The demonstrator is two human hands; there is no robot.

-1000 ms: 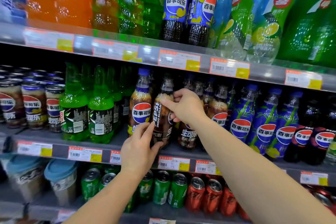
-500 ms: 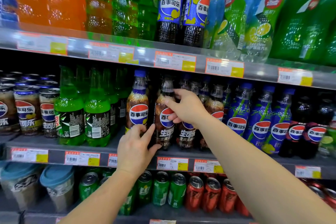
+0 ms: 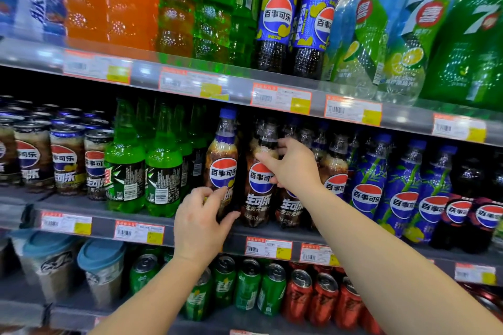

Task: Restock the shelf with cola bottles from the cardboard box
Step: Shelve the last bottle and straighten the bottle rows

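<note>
On the middle shelf [image 3: 190, 228] stand small cola bottles in rows. My left hand [image 3: 200, 223] grips the lower part of the blue-capped cola bottle [image 3: 221, 155] at the front of its row. My right hand [image 3: 292, 167] holds the shoulder of the dark-capped cola bottle [image 3: 258, 198] beside it, thumb and fingers curled round it; its label faces me. Both bottles stand upright at the shelf's front edge. More cola bottles [image 3: 334, 171] stand behind and to the right. The cardboard box is out of view.
Green soda bottles [image 3: 163, 168] and cola cans [image 3: 65, 160] fill the shelf to the left, blue-labelled bottles [image 3: 402, 190] to the right. Large bottles [image 3: 277, 13] stand on the shelf above. Cans [image 3: 272, 288] and lidded cups [image 3: 100, 269] sit below.
The dark-capped bottle has turned so that its logo faces front. My left hand has moved left from that bottle onto the blue-capped one. My right hand stays on the dark-capped bottle's shoulder.
</note>
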